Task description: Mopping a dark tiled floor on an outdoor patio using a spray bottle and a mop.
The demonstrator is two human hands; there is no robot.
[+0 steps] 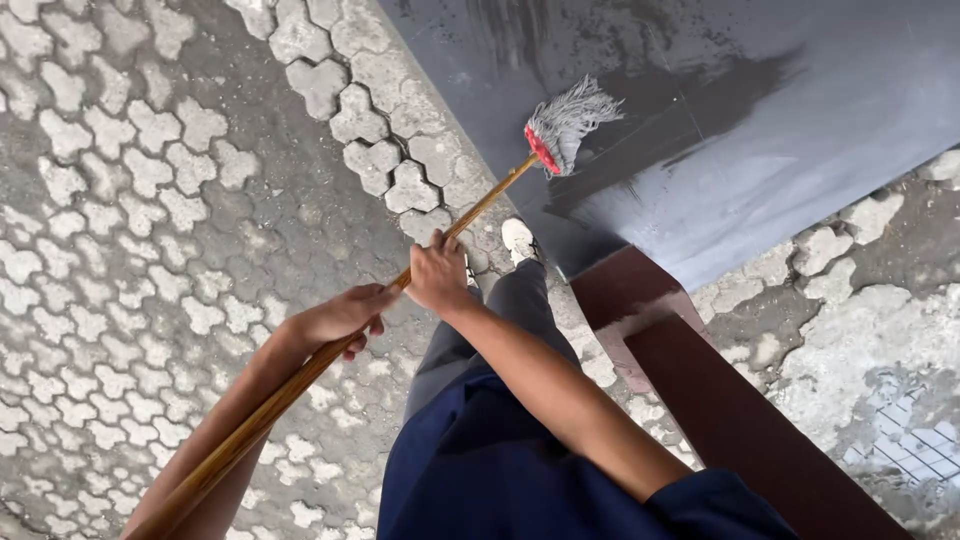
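Seen from our head camera, both our hands are wrapped around a long wooden mop handle (300,375): the left hand (340,315) grips lower on the shaft, the right hand (437,272) higher up, a little apart. The grey string mop head (568,122) with its red clamp rests on a wet, dark smooth floor (760,110) beside patterned paving stones (130,200). We judge the wet surface could be slippery under our white shoe (518,238). No packages, labels or signs are visible.
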